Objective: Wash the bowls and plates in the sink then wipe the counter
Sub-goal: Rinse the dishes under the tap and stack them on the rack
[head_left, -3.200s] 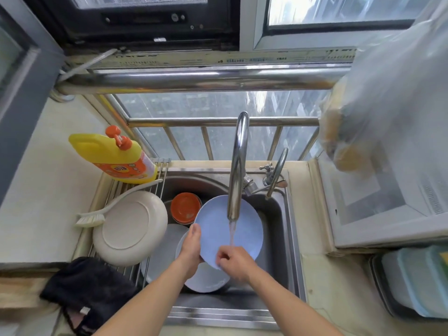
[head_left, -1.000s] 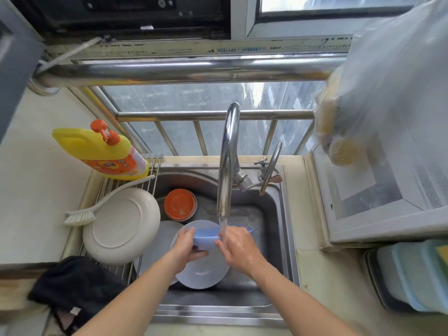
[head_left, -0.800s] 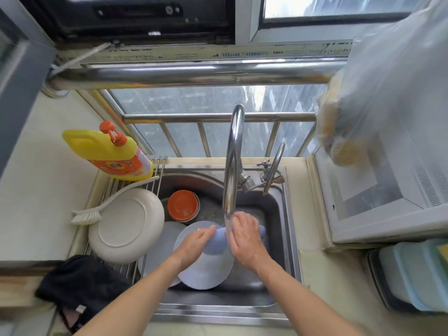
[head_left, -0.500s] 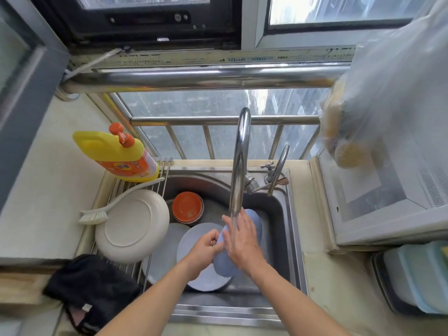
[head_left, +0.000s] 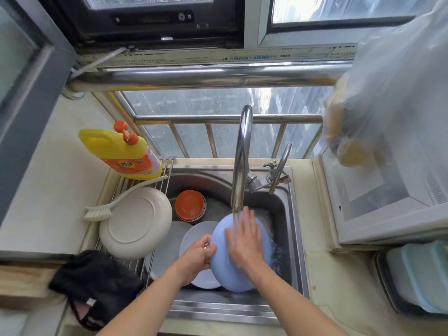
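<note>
Left hand (head_left: 197, 259) grips the blue plate's (head_left: 265, 253) left rim; right hand (head_left: 243, 240) lies flat on it, fingers spread, under the tap (head_left: 240, 161) stream. It tilts over white plates (head_left: 194, 235) near the sink's (head_left: 294, 214) front edge.

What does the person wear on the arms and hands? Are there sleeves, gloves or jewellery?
Both forearms are bare: no sleeves and no gloves show. The left hand has what looks like a small ring on one finger. The right hand shows no ring or watch.

Home kitchen: steel sink (head_left: 294, 238), faucet (head_left: 241, 156), dish soap (head_left: 121, 154)
</note>
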